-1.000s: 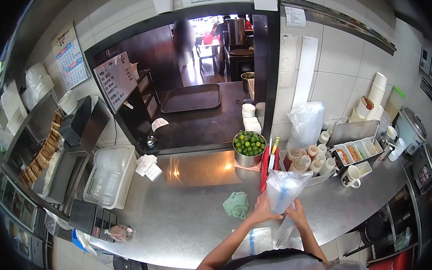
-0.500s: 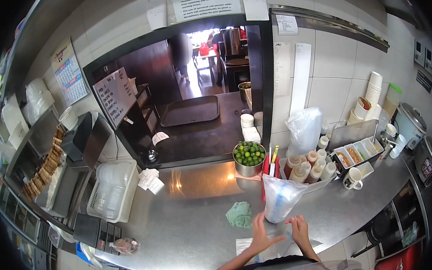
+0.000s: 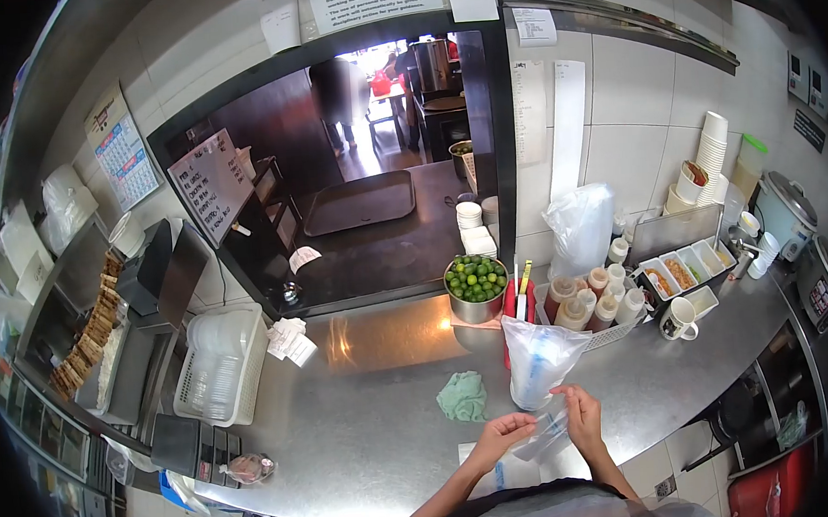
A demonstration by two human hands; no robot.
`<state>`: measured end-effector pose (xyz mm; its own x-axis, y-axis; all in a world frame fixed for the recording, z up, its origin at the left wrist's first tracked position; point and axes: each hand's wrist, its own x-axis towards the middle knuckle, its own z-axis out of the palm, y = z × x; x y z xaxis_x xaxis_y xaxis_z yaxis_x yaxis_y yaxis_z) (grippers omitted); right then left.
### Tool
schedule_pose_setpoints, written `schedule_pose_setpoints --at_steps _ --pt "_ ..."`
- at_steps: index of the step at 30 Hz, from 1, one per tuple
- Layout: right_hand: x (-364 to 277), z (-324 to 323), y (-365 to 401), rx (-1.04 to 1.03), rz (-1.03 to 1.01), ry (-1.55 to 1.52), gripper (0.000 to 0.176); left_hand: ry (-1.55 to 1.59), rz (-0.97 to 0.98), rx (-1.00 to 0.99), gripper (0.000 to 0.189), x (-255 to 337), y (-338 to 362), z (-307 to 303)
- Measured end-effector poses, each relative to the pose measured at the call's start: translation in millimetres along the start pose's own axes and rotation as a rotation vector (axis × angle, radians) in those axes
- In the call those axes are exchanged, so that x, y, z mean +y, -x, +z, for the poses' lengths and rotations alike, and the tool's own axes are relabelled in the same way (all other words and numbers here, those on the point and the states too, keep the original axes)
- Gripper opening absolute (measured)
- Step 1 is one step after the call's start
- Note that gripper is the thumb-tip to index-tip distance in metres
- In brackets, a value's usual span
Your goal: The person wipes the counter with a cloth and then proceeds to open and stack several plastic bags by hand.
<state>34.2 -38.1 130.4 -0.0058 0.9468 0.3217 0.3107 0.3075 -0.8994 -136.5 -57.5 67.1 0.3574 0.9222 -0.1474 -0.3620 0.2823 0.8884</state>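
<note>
Between my two hands is a small clear plastic bag point(image 3: 544, 436), near the counter's front edge. My left hand point(image 3: 504, 439) pinches its left side with the fingers pressed together. On the other side, my right hand point(image 3: 581, 413) is closed on the upper right of the bag. Just beyond my hands stands a larger white plastic bag with blue print point(image 3: 541, 360). A white sheet or packet point(image 3: 503, 474) lies on the counter under my left forearm. The crumpled green cloth point(image 3: 462, 397) is to the left of the printed bag.
A metal pot of green limes point(image 3: 477, 310), a basket of squeeze bottles point(image 3: 620, 333) and a mug point(image 3: 676, 319) stand along the counter's back and right. At left are a white basket of plastic containers point(image 3: 253, 377) and crumpled papers point(image 3: 292, 343). A tray point(image 3: 360, 204) lies beyond the window.
My hands, earlier apart with fingers spread or curled, now hold the small clear bag raised between them. The camera view has shifted slightly. The person beyond the window has moved a little.
</note>
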Motion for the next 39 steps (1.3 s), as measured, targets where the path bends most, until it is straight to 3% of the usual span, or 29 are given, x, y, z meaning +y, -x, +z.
schedule_pose_setpoints --at_steps 3,6,12,15,18,21,23,25,27,30,33,36,39 --pt "0.8 2.4 1.4 0.007 -0.098 -0.048 0.017 0.005 0.059 -0.003 0.018 -1.5 -1.5 -6.0" --pt "-2.6 -5.7 2.7 -0.176 -0.026 -0.067 0.016 0.122 0.081 0.177 0.015 6.8 -1.3 -2.0" --pt "-4.6 -17.0 3.4 -0.655 0.356 -0.37 0.025 0.003 0.248 0.249 0.007 10.0 -1.3 7.8" --pt "9.4 -14.2 6.2 -0.696 0.411 -0.549 0.016 -0.092 0.261 0.244 0.009 16.6 3.5 17.3" --pt "23.2 -8.5 4.8 -0.441 0.067 -0.585 0.011 -0.186 0.172 0.214 0.008 25.1 7.0 19.6" --pt "25.1 -9.3 5.8 -0.294 0.347 -1.038 0.013 -0.238 0.176 -0.039 0.01 17.0 2.8 9.6" --pt "37.4 -19.8 8.5 -0.443 0.435 -0.983 0.016 -0.273 0.535 -0.083 0.014 6.0 -12.7 0.6" --pt "28.2 -25.4 6.9 -0.621 0.434 -0.866 0.02 -0.046 0.511 -0.051 0.016 14.6 -11.7 3.0" --pt "0.8 -30.0 2.7 -0.819 0.339 -0.687 0.024 0.423 0.089 0.055 0.018 34.1 1.8 0.3" --pt "17.3 -37.2 3.2 -0.697 0.257 -1.187 0.031 0.261 -0.233 -0.413 0.02 41.7 -1.2 -17.6" --pt "14.7 -38.6 -5.9 -0.568 0.115 -1.422 0.032 0.004 -0.247 -0.461 0.02 47.2 -7.6 -6.6" --pt "22.6 -53.1 -17.5 -0.55 0.028 -1.066 0.023 -0.012 -0.015 -0.555 0.017 87.7 -14.9 -8.7" --pt "-3.5 -55.1 -42.6 -0.277 0.03 -0.6 0.016 -0.324 0.215 -0.197 0.011 123.2 -36.3 0.3"
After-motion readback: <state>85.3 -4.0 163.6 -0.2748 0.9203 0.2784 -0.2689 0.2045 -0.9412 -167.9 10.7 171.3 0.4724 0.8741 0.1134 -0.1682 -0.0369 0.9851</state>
